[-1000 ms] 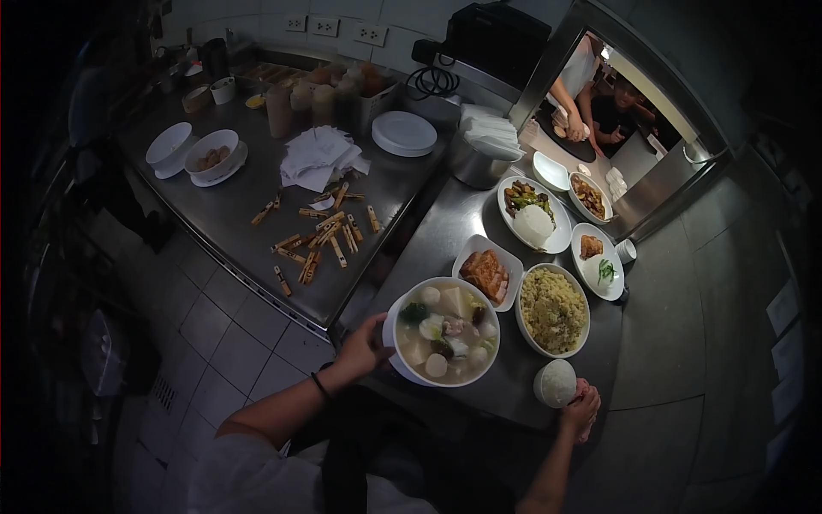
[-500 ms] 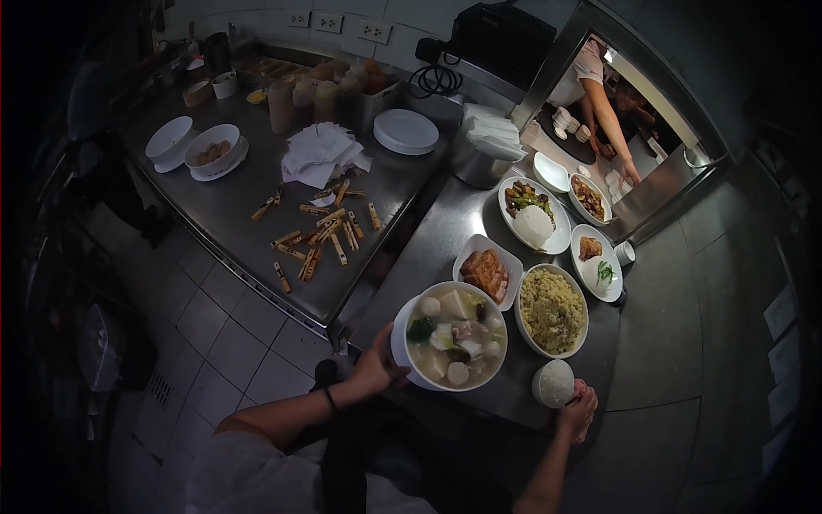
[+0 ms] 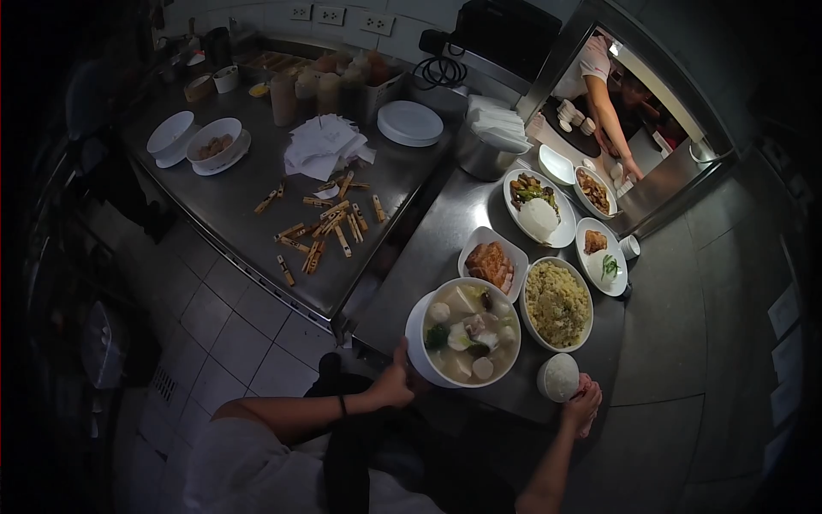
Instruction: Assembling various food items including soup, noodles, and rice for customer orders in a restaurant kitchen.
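A large white bowl of soup (image 3: 469, 334), with tofu, meatballs and greens, stands at the near edge of the steel counter. Against its left side rests my left hand (image 3: 390, 385), one finger stretched up along the outer wall; the lower fingertips are partly hidden. My right hand (image 3: 586, 403) is closed around a folded pink cloth (image 3: 584, 383). Just left of that cloth is a small bowl of white rice (image 3: 559, 378). Behind these are an oval dish of fried rice (image 3: 556, 304) and a squarish white dish of browned meat (image 3: 490, 264).
Further plates of food (image 3: 539, 210) line up toward a serving window (image 3: 698, 152), where another person's arm (image 3: 610, 124) reaches down. On the left steel table (image 3: 257, 231) lie wooden clothespins (image 3: 334, 224), paper slips (image 3: 324, 147), white plates (image 3: 410, 122) and sauce bottles (image 3: 282, 98).
The soup bowl has slid slightly right. My left hand has shifted right and down, its grip loosened against the bowl's side. My right hand still holds the cloth beside the rice bowl.
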### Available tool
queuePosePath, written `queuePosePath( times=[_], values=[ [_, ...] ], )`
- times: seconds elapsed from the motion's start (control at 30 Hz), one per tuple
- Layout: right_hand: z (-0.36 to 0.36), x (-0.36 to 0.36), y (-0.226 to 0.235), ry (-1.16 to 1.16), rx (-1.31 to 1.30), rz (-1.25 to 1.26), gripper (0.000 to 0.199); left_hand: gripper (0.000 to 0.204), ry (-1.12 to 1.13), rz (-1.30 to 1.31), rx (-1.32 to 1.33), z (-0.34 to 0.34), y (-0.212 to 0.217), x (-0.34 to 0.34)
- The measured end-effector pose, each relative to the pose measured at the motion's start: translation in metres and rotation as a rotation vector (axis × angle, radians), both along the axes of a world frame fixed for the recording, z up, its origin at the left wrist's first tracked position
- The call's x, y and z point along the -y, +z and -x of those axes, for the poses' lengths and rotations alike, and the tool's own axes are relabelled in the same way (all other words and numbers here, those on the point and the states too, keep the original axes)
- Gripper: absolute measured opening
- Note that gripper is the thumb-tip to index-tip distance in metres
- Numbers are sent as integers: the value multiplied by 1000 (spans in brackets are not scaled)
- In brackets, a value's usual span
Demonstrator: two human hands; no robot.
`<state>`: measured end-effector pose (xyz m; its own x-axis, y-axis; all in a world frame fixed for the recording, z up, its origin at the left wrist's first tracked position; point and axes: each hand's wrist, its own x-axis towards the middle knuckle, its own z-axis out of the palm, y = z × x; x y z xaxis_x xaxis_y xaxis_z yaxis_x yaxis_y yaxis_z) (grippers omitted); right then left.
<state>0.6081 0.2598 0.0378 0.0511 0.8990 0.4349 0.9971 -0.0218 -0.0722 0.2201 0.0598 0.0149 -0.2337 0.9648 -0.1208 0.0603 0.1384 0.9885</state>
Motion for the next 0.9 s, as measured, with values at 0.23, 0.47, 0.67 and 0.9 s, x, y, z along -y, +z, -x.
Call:
queuePosePath(
  times=[0.23,0.47,0.67,0.9],
  values=[
    [-5,-2,-8,-17,21,4,35,109,-248,134,241,-2,15,2],
    [-1,-1,-7,-27,14,1,36,112,-392,-100,224,-13,-17,3],
    [-1,1,-6,-56,7,53,42,109,-543,-64,124,-15,-8,-2],
    [-5,-1,-8,-24,6,8,39,108,-600,-27,143,-14,3,-3]
  ],
)
